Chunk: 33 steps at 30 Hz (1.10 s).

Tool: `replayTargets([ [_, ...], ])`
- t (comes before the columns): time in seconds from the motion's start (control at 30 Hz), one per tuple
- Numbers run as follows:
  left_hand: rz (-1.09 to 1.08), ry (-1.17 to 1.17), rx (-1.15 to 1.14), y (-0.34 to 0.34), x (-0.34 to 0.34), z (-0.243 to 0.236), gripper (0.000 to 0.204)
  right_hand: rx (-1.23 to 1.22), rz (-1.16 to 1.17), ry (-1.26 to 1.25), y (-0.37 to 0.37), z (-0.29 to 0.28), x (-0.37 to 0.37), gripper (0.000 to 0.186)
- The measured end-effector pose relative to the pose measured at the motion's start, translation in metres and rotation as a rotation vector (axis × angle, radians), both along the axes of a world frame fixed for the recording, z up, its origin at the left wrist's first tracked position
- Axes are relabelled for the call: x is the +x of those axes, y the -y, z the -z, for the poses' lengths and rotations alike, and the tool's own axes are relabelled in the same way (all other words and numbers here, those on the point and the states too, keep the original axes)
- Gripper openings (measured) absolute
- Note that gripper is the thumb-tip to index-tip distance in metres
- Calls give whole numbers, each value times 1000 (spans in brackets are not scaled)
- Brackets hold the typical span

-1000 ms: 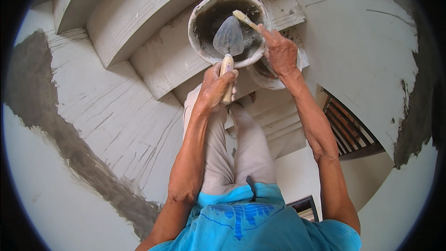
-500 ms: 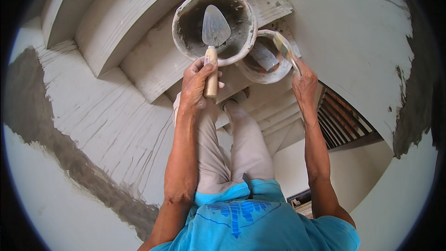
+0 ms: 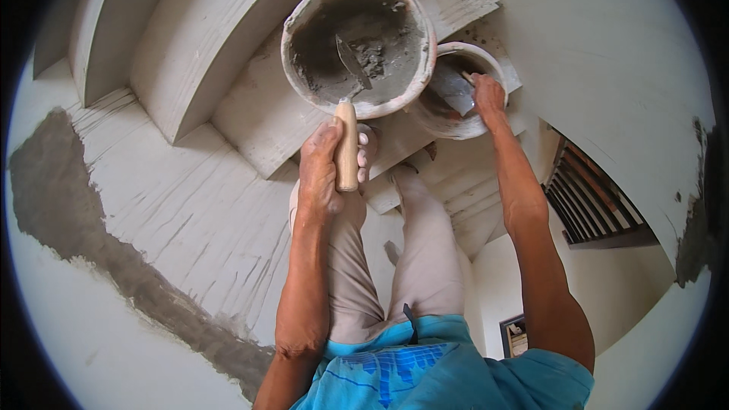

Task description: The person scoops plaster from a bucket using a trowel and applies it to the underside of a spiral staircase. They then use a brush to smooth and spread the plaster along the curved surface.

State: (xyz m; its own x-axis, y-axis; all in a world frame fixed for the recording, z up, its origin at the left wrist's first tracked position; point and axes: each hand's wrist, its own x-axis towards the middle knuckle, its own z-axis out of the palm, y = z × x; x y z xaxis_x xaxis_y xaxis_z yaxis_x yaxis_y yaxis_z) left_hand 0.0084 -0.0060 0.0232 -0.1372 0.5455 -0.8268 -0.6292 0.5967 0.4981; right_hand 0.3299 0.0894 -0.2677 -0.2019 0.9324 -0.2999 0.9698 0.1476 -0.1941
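My left hand [image 3: 323, 156] is closed round the wooden handle of a pointed trowel [image 3: 347, 137]. The trowel's blade is turned nearly edge-on above a large bucket [image 3: 427, 38] of wet grey mortar [image 3: 387, 80]. On the right, my right hand [image 3: 490, 95] reaches into a smaller bucket [image 3: 462, 130]. Its fingers are closed on a small wooden-handled tool [image 3: 468, 76], mostly hidden by the hand and bucket. Inside that bucket, near my fingertips, shows a pale flat piece [image 3: 454, 97].
Both buckets stand on pale stairs [image 3: 250, 118], with higher steps at upper left. A strip of dark fresh plaster [image 3: 114, 250] crosses the pale surface on the left; another dark patch [image 3: 695, 212] lies far right. A dark barred railing [image 3: 596, 197] is right of my arm.
My right hand has lowered the tool from above the smaller bucket's rim into it. The trowel blade has turned from flat to nearly edge-on. The view has shifted slightly.
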Motion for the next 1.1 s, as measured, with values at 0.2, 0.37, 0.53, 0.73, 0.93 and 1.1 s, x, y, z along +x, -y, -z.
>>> replayTargets([
  [0.2,49,2,7,-3,-4,2,40,-64,62,4,7,-23,1,23],
  [0.37,0,33,-9,-8,-9,3,39,-30,209,-124,33,-105,9,40],
  [0.53,2,38,-7,-6,-16,9,34,151,173,-327,56,-217,0,51],
  [0.73,60,55,-47,-16,-10,8,27,132,-119,-468,28,-292,-66,55],
  [0.93,117,59,-10,-12,-8,10,28,219,-381,-492,-4,-295,-110,48],
  [1.1,204,-11,-6,-12,-9,5,29,124,-473,-453,-18,-273,-120,47],
])
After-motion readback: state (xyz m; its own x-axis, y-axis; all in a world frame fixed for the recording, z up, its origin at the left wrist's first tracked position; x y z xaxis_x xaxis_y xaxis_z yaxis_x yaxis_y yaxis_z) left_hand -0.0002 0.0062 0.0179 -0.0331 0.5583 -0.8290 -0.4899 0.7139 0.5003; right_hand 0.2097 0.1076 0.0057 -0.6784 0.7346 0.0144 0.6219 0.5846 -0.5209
